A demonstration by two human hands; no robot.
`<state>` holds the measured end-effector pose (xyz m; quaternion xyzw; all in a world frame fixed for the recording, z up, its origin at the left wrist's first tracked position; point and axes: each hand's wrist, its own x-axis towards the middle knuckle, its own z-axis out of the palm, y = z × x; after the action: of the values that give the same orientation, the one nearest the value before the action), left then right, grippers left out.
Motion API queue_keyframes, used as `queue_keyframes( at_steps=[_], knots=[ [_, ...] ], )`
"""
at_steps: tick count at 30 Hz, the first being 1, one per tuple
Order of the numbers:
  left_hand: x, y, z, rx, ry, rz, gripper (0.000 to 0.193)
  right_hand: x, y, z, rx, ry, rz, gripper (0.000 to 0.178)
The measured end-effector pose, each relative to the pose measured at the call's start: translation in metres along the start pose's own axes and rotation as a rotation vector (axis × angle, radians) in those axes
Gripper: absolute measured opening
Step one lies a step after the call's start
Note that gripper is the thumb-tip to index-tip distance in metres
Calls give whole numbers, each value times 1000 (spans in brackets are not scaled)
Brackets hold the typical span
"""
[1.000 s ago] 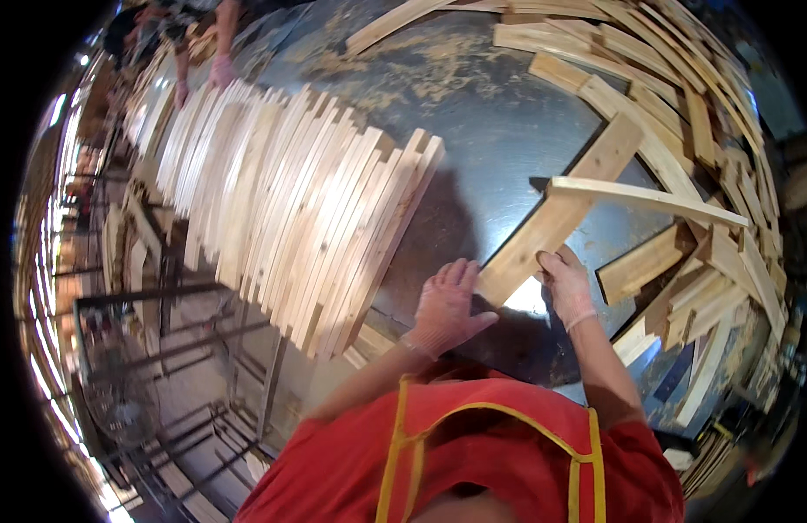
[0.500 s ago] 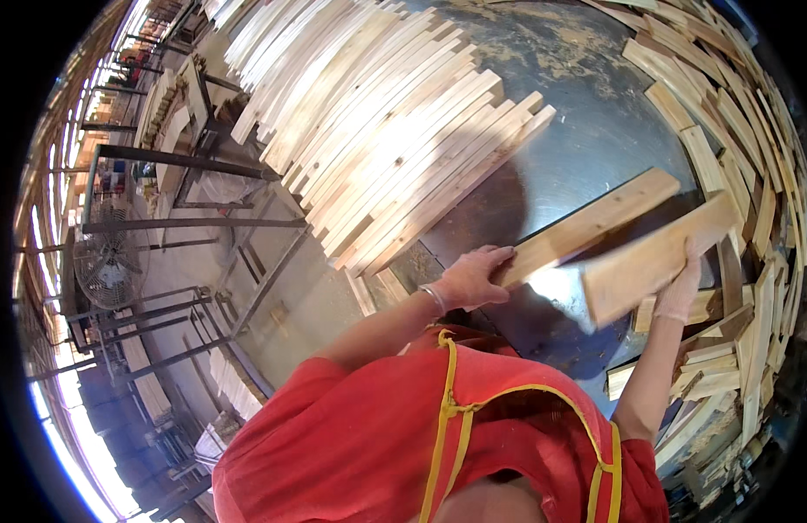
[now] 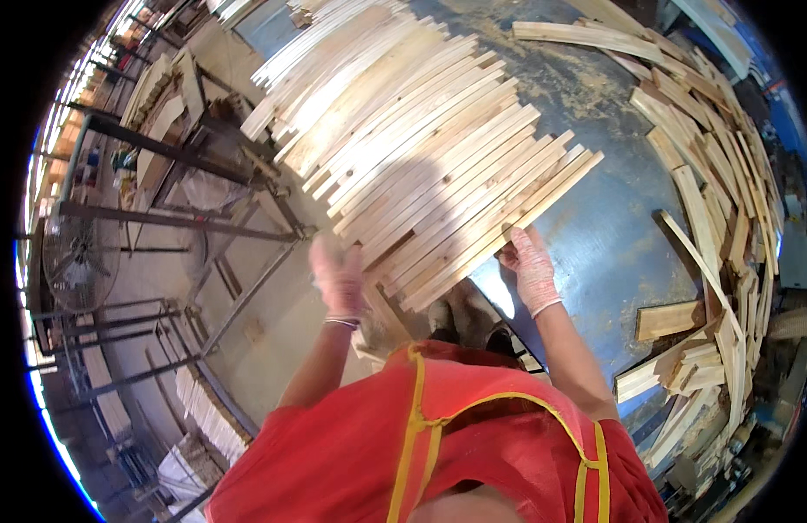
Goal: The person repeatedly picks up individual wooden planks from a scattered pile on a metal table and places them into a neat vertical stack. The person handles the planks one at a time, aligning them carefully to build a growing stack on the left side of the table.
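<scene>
Many pale wooden boards [image 3: 438,187] lie side by side in a slanting row on a dark metal tabletop [image 3: 586,261]. Along the near edge of the row is the closest wooden board [image 3: 543,202]. My right hand [image 3: 531,272], in a thin light glove, is at this board's edge, its thumb on top and its fingers curled against the side. At the left ends of the boards, my left hand [image 3: 338,279] is raised, gloved and smeared by motion. Its thumb and fingers look apart, with nothing seen between them.
A heap of loose boards [image 3: 713,174] curves along the table's right side, with shorter pieces [image 3: 669,321] at its near end. Dark metal frames [image 3: 177,222] and a round fan [image 3: 81,266] stand at the left. My shoes [image 3: 442,321] show below the row.
The two boards that were in my hands are no longer held apart; the near side of the row now reaches closer to me. Both hands have moved left, to the row. My view has shifted.
</scene>
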<state>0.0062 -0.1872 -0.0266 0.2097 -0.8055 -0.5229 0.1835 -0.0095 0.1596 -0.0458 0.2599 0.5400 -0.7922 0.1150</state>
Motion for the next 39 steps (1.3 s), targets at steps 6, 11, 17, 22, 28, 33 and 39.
queue_keyframes(
  at_steps=[6,11,17,22,28,33,39],
  knots=[
    [-24,-26,0,-558,-167,-731,29,15,-9,-8,-24,290,-137,72],
    [-74,-9,-12,96,-1089,81,30,23,-17,-52,212,112,-226,87],
    [1,102,131,315,-969,-198,55,8,-80,-67,-129,74,-17,84],
    [-4,119,243,809,-1032,-107,89,41,-82,-75,-651,57,-28,94],
    [-8,217,254,473,-1015,-169,85,17,-164,-84,-390,115,-165,82],
    [12,321,247,-381,-1046,63,76,-41,-279,-62,-303,136,-785,74],
    [29,288,224,-402,-1033,485,80,-62,-228,-74,-1097,451,-1196,83]
  ],
)
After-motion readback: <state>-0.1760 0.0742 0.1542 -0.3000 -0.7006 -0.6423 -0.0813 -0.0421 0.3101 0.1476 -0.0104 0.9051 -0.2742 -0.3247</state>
